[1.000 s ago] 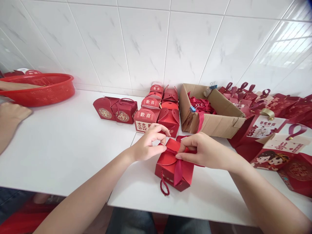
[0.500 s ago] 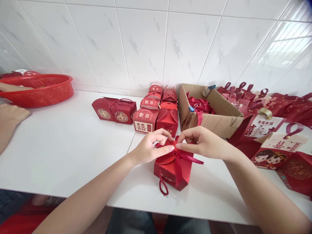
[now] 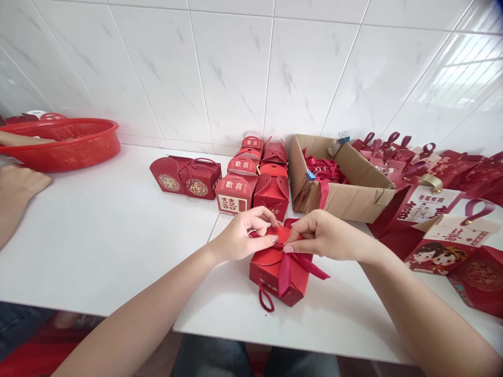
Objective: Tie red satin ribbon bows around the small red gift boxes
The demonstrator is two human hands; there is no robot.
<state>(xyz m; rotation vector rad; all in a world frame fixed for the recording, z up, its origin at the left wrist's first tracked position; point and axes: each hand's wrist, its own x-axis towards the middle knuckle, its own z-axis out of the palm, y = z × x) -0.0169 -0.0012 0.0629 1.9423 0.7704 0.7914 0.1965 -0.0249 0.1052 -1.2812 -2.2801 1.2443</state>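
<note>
A red gift box [image 3: 261,269] stands on the white table in front of me, with a dark red ribbon [image 3: 285,275] tied in a bow across its folded top. From its near side hangs a twisted cord handle [image 3: 266,301]. My right hand [image 3: 320,235] pinches the ribbon at the knot between thumb and fingertips. On the other side of the knot, my left hand [image 3: 239,235] is closed, its thumb and curled fingers at the ribbon and box top. A ribbon loop shows between those fingers.
Behind the box stand rows of small red boxes [image 3: 236,191] and a cardboard carton [image 3: 353,201] of red ribbons. Several red gift bags [image 3: 428,204] fill the right side. At far left, another person's hand [image 3: 23,183] rests near a red plastic basket [image 3: 90,149].
My right hand has shifted slightly down at the knot, its fingers now pinching the ribbon there. The ribbon tails have swung a little. My left hand has barely moved.
</note>
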